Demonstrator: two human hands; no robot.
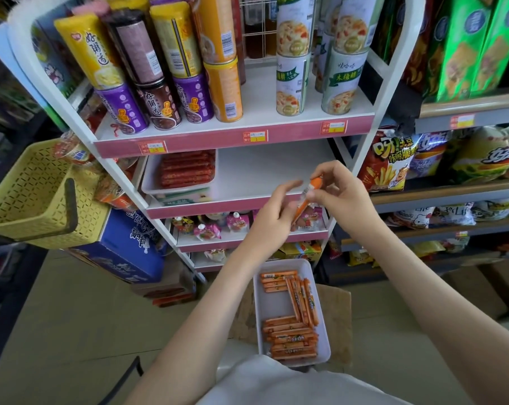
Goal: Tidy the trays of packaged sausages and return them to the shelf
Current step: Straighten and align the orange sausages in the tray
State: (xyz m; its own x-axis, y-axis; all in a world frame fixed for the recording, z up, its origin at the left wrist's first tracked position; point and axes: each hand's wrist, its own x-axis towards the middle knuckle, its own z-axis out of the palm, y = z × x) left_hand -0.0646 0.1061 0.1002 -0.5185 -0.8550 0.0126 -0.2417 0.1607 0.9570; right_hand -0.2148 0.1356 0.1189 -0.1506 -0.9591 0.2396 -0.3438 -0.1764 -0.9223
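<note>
Both hands are raised in front of the middle shelf (265, 173) of a white rack. The right hand (345, 194) pinches the upper part of one orange sausage (309, 192) between thumb and fingertips, the stick tilted with its top end up and to the right. The left hand (269, 217) meets the lower end with fingers nearly straight. Whether its thumb clamps the stick cannot be told from this angle.

A white tray (257, 317) sits low down, near the person's body, on a brown surface (336, 317). It holds orange sausages (291, 337) in three loose groups, one at the far end, one along the right wall and one at the near end.

A second tray (149, 184) stands on the left of the middle shelf and holds red sausages (187, 169) laid in rows. The right of that shelf is bare.

Cans (159, 97) stand stacked on the shelf above. A yellow basket (28, 200) hangs left of the rack.
</note>
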